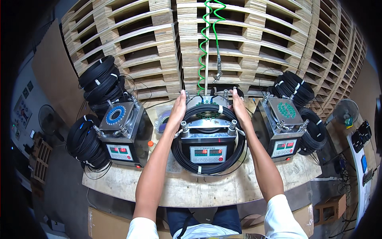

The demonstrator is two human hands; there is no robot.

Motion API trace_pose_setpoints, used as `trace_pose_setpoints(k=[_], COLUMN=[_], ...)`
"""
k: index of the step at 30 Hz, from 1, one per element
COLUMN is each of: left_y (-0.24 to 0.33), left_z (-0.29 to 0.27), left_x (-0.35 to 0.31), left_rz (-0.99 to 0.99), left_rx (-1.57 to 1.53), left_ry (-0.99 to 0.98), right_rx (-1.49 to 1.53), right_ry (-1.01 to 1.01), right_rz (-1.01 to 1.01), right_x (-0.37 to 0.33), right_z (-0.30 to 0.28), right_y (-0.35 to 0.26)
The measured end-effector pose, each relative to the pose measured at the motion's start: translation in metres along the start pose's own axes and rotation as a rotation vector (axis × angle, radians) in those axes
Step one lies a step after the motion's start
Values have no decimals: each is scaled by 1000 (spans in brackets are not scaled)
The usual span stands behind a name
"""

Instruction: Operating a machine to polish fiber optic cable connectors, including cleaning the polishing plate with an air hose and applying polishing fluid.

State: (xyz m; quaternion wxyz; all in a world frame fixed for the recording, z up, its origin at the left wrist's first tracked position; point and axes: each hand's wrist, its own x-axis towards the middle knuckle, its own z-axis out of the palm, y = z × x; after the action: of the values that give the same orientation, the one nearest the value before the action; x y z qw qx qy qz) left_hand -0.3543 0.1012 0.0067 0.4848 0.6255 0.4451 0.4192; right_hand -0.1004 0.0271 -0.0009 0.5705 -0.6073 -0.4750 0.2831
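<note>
In the middle of the table stands a small metal-topped machine [201,127] with a red-lit display panel [208,154], apparently a fibre polishing machine. A coil of black cable [175,148], tied with white bands, is looped around its top and hangs down past the panel. Green connectors [207,114] show inside the loop on the machine's top. My left hand [179,108] is at the far left side of the machine, fingers stretched out. Opposite it, my right hand [239,106] is at the far right corner, fingers also extended. Whether either palm touches the machine or coil, I cannot tell.
Similar machines stand at left [119,135] and right [280,131], with blue and green connectors on top. Black cable coils [89,139] lie beside them. A green coiled air hose [203,51] hangs before stacked wooden pallets [147,44]. An orange-capped bottle [151,143] stands at left.
</note>
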Motion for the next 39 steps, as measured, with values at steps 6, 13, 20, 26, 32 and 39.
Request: trace_pose_setpoints(k=[6,13,20,26,32,39], left_y=[-7,-7,4,-11,-9,9], left_z=[-8,-6,0,-7,-2,3], left_x=[4,3,-3,4,6,-7], left_rz=[7,35,2,31,-5,37], left_rx=[11,57,6,51,117,93], left_ry=[25,47,4,70,97,32], right_rx=[45,34,-151,-72,-74,-134], right_ry=[-40,-33,3,-32,-20,34], right_rz=[-2,-47,-127,-181,-144,-174], right_x=[-3,2,10,7,10,12], right_z=[5,7,5,10,7,3], right_y=[-4,0,10,12,13,20])
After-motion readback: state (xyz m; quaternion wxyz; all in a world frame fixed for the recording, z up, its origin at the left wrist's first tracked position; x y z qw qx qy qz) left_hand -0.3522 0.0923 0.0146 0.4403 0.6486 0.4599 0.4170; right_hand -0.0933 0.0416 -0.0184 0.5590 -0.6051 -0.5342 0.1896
